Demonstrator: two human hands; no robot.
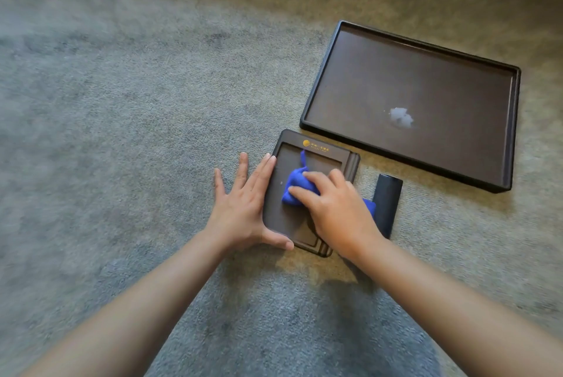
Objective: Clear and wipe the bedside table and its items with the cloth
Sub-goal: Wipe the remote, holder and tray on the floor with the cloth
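Observation:
A small dark brown holder (285,169) with a gold logo at its far edge lies flat on the carpet. My right hand (335,209) presses a bunched blue cloth (294,186) onto its recessed middle. My left hand (243,206) lies spread along the holder's left edge, fingers apart, thumb hooked over the near corner. A dark slim remote-like bar (387,203) rests on the carpet just right of the holder, partly behind my right hand.
A large dark rectangular tray (316,102) lies on the carpet at the right, with a pale smudge or reflection (401,117) on its floor. Grey-beige carpet (122,102) spreads to the left and front.

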